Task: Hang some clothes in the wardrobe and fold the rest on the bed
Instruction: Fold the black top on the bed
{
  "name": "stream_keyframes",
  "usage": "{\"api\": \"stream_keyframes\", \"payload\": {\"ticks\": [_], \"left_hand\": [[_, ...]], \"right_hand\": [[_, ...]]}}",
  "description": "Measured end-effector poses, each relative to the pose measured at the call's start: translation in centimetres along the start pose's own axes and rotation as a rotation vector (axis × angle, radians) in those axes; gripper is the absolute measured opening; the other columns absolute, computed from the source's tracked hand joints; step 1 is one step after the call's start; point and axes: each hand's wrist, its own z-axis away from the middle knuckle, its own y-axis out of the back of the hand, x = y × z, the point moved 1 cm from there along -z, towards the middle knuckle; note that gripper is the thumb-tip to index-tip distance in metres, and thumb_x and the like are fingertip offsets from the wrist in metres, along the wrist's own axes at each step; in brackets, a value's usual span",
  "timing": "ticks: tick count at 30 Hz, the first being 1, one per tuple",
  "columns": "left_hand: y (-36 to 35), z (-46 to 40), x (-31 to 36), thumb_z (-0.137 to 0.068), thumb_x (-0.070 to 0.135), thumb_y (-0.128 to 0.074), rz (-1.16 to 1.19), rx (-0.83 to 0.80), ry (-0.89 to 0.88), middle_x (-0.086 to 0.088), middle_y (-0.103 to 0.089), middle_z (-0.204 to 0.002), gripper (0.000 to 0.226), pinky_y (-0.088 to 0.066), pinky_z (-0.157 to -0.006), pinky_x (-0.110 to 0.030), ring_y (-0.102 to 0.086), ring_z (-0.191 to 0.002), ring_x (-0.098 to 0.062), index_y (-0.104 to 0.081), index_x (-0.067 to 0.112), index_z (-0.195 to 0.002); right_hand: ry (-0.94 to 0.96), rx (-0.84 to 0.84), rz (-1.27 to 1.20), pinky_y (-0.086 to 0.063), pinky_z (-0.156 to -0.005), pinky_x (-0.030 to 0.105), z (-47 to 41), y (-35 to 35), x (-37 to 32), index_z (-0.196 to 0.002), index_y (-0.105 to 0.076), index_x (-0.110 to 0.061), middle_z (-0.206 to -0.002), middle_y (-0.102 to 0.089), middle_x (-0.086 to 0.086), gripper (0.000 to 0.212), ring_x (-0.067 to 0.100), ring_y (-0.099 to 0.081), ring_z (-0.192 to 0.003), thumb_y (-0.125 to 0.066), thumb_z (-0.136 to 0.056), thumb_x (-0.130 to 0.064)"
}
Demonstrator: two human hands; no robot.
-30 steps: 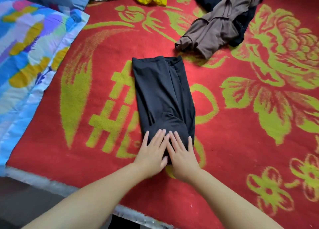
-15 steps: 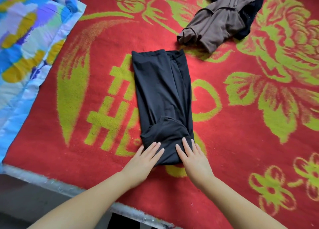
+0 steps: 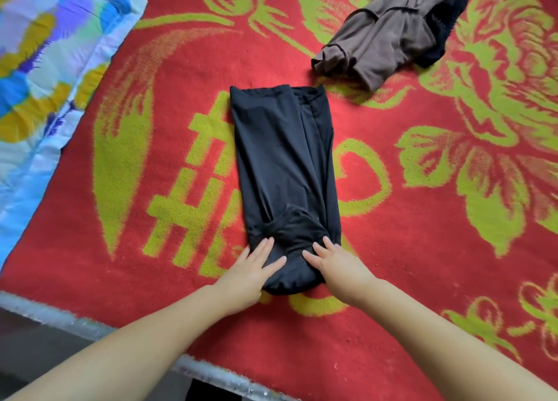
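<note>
At the bed's near edge, flat spread hands (image 3: 297, 267) on folded black garment (image 3: 283, 171).

Head view looks steeply down, close over the bed's red blanket (image 3: 392, 234).

A large yellow-green double-happiness character, 囍, is woven into the red blanket (image 3: 392, 219), half hidden under the black garment (image 3: 280, 165).
</note>
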Motion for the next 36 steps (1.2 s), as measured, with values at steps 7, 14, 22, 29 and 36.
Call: {"api": "stream_keyframes", "payload": {"ticks": [7, 14, 22, 29, 36], "left_hand": [[4.4, 4.0, 0.1, -0.075, 0.014, -0.04, 0.603, -0.424, -0.072, -0.005, -0.058, -0.101, 0.036, -0.04, -0.079, -0.028, -0.053, -0.092, -0.016, -0.058, 0.002, -0.105], [9.2, -3.0, -5.7, -0.088, 0.002, -0.051, 1.181, 0.092, 0.457, -0.01, -0.055, -0.085, 0.025, -0.036, -0.061, -0.028, -0.051, -0.075, -0.02, -0.055, 0.002, -0.113], [2.4, -1.0, 0.7, -0.075, 0.056, -0.057, -0.143, 0.534, 0.031, -0.016, -0.026, -0.155, 0.092, -0.026, -0.11, -0.063, -0.018, -0.146, -0.029, -0.026, 0.013, -0.15], [0.1, -2.5, -1.1, -0.092, 0.017, -0.045, -0.211, 0.209, 0.296, -0.015, 0.023, -0.156, 0.091, 0.007, -0.114, -0.055, 0.018, -0.145, -0.031, 0.032, 0.018, -0.14], [4.6, 0.7, -1.3, -0.086, -0.002, -0.036, 0.149, -0.094, 0.054, -0.011, -0.024, -0.157, 0.069, -0.025, -0.111, -0.027, -0.028, -0.142, -0.023, -0.022, 0.017, -0.152]], "right_hand": [[0.182, -0.448, -0.43, -0.047, -0.077, 0.029, 3.4, 4.3, 0.0, -0.115, -0.06, -0.021, -0.109, -0.069, 0.007, 0.038, 0.024, -0.063, -0.099, -0.055, -0.08, -0.009], [-0.362, 0.248, -1.046, -0.043, -0.072, 0.026, -0.9, 6.5, 5.8, -0.133, -0.047, -0.016, -0.114, -0.058, 0.008, 0.041, 0.02, -0.057, -0.093, -0.053, -0.093, -0.01], [-0.016, 0.43, -0.065, -0.027, -0.101, 0.071, 0.4, 0.5, -1.0, -0.148, -0.036, -0.021, -0.154, -0.031, 0.014, 0.105, 0.038, -0.029, -0.141, -0.078, -0.057, -0.054], [-0.096, 0.195, -0.007, 0.008, -0.112, 0.061, -2.0, -1.6, 1.0, -0.144, 0.028, -0.029, -0.154, 0.032, 0.0, 0.086, 0.034, 0.02, -0.145, -0.041, -0.095, -0.014], [0.11, -0.066, -0.337, -0.03, -0.111, 0.034, 0.6, 4.1, 1.0, -0.152, -0.025, -0.022, -0.157, -0.026, 0.006, 0.068, 0.029, -0.026, -0.143, -0.036, -0.089, 0.002]]}}
